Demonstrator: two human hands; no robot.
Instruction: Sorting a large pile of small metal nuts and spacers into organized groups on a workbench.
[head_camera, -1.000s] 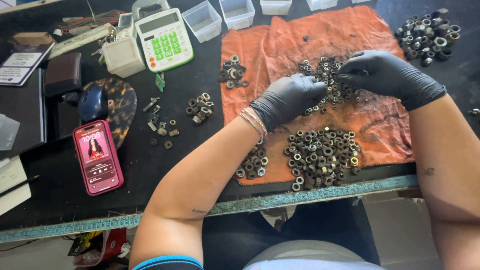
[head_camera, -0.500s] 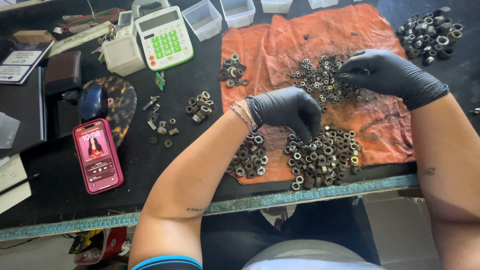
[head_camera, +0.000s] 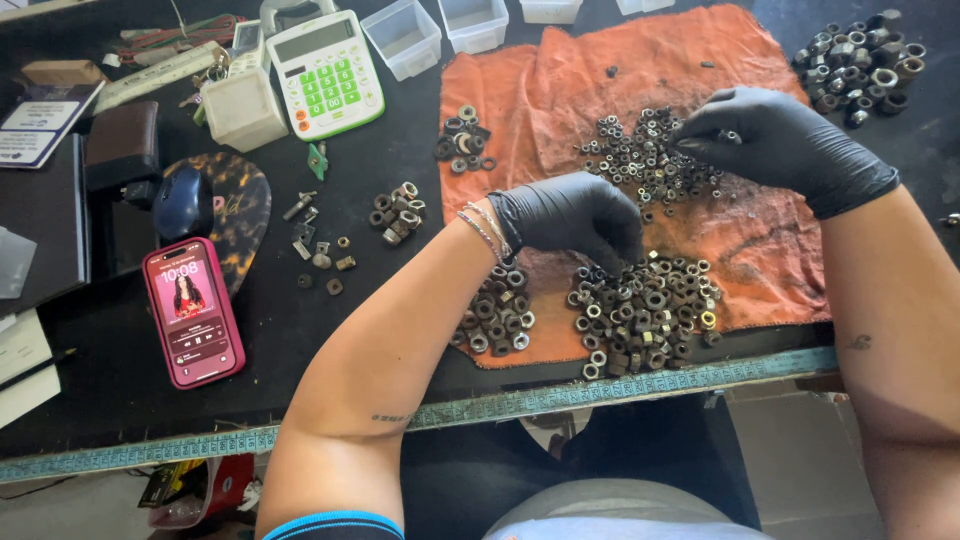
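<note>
Your black worktable (head_camera: 380, 190) carries an orange cloth (head_camera: 600, 75), and on that cloth lie the loose steel hex nuts you are handling, in three heaps. The biggest heap (head_camera: 640, 310) sits near the table's front edge, a smaller heap (head_camera: 497, 315) just left of it, and a scattered pile (head_camera: 640, 160) lies further up the cloth. Your left hand (head_camera: 570, 215), in a black glove, hangs curled over the front heap with its fingertips pointing down; you cannot tell from here whether it pinches a nut. Your right hand (head_camera: 780, 140), also gloved, has its fingers drawn together at the edge of the upper pile, apparently nipping a single nut. These nuts look hard, small and dense, likely greasy and quick to roll, so I judge you should pinch each across its flats between thumb and forefinger
</note>
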